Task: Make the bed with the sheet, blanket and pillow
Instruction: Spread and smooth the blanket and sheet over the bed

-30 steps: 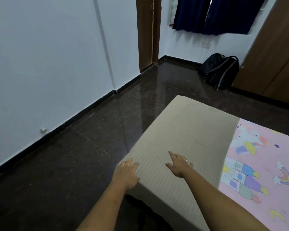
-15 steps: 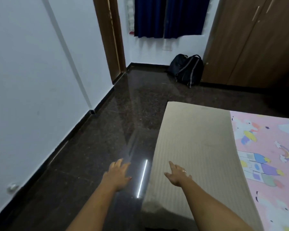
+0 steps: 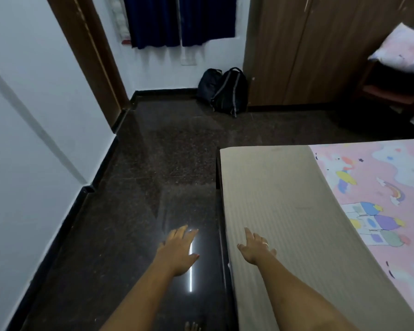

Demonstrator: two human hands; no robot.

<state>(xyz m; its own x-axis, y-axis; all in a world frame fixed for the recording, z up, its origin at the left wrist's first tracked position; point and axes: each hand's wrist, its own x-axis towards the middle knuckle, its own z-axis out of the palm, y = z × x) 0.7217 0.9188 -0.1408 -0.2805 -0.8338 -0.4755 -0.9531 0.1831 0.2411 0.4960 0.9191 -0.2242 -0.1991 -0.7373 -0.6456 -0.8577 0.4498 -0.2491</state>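
A beige mattress fills the lower right, its left strip bare. A pink cartoon-print sheet covers the part to the right. My right hand is stretched out flat over the mattress's left edge, fingers straight, holding nothing. My left hand hovers open above the dark floor beside the bed, fingers spread. A pink pillow lies on a dark wooden chair at the far right. No blanket is in view.
Glossy dark floor runs along the bed's left side to a white wall. Two black backpacks lean by a brown wardrobe. Navy curtains and a door frame stand at the back.
The view has swung right, bringing the wardrobe and the pillow on the chair into sight. My left hand has come off the mattress corner and now hangs over the floor.
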